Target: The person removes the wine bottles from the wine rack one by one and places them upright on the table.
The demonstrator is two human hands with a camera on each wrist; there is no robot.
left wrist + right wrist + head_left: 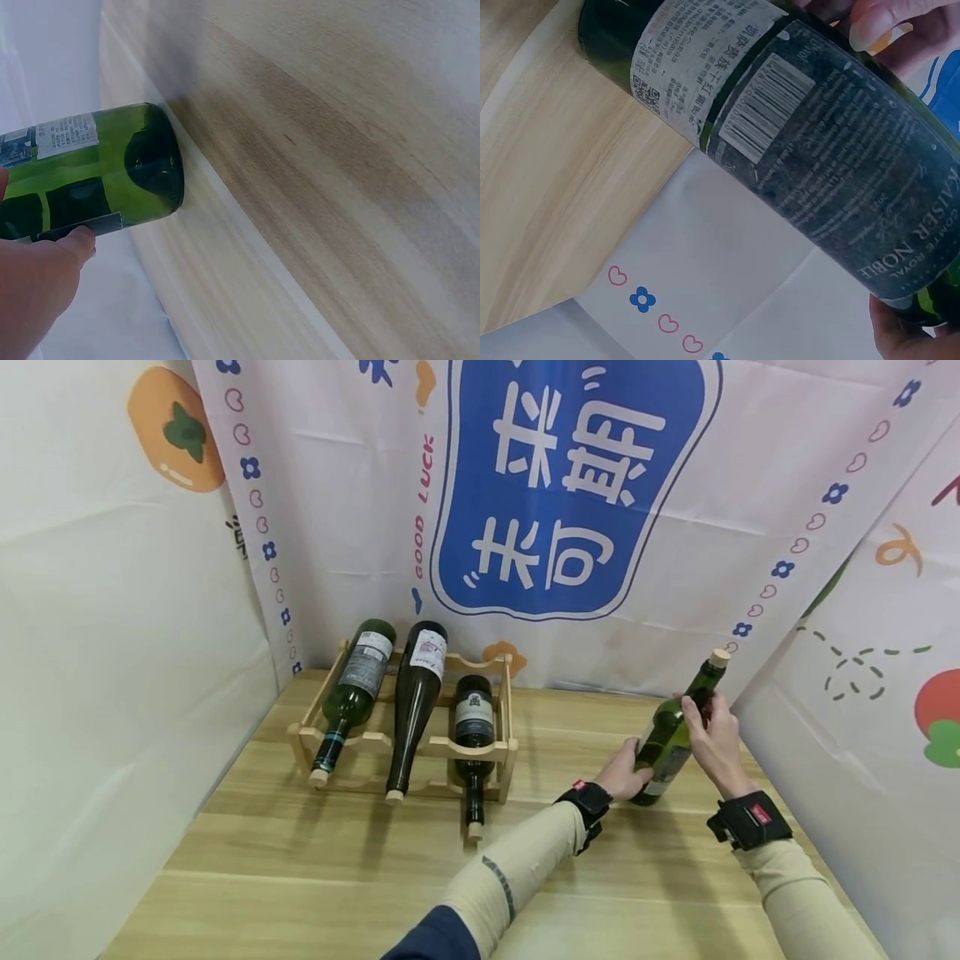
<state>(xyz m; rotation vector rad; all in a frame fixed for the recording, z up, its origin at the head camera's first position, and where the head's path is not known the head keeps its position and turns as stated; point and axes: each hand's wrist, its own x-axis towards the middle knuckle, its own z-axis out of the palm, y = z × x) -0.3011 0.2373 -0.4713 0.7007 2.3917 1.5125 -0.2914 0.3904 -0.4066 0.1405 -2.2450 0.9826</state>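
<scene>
On the right of the table, a green wine bottle (660, 735) with a cork in its mouth leans to the right, its base close over the wood. My left hand (621, 772) grips its lower body from the left. Higher up, around the shoulder and neck, my right hand (716, 743) holds the bottle. The left wrist view shows the base of the green wine bottle (142, 157) beside the left thumb. Facing the right wrist camera is a dark back label (810, 150) with a barcode.
At the left stands a wooden wine rack (367, 743) carrying three corked bottles, necks toward me: a green bottle (352, 697), a tall dark bottle (416, 702) and a shorter dark bottle (474, 718). Printed cloth walls (352, 527) enclose the wooden table (300, 877) on three sides.
</scene>
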